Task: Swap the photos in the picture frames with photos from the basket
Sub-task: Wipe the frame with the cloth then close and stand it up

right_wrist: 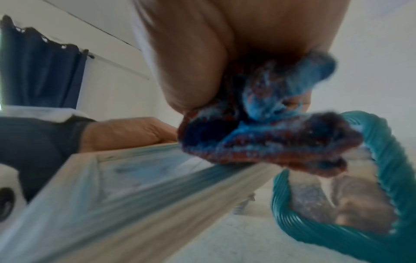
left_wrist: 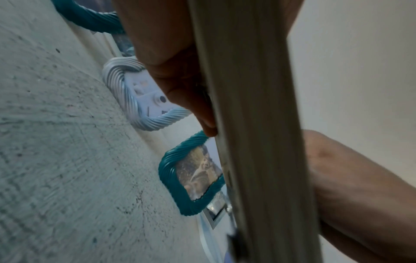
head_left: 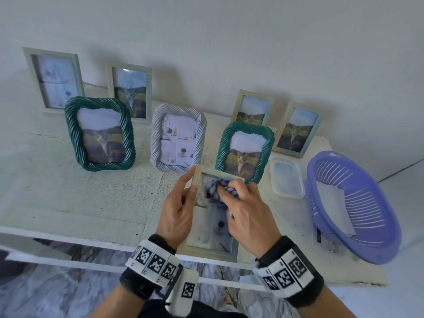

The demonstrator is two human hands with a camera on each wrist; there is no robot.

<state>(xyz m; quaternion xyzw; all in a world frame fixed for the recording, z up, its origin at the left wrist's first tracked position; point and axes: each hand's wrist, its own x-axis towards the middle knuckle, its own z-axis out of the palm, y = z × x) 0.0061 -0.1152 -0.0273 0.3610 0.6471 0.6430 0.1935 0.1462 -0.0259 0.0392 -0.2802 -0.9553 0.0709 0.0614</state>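
A pale wooden picture frame (head_left: 212, 250) is held above the table's front edge. My left hand (head_left: 181, 203) grips its left side, thumb on the front and fingers behind; that edge (left_wrist: 252, 124) fills the left wrist view. My right hand (head_left: 243, 207) holds a crumpled blue and red cloth (head_left: 216, 187) pressed on the frame's glass; the cloth (right_wrist: 270, 135) shows close in the right wrist view. A purple basket (head_left: 353, 203) with a white sheet inside sits at the right.
Several framed photos stand on the white table (head_left: 80, 198): two green twisted frames (head_left: 99, 134) (head_left: 245, 150), a white twisted frame (head_left: 177, 138), and pale frames along the wall. A clear plastic lid (head_left: 286, 176) lies beside the basket.
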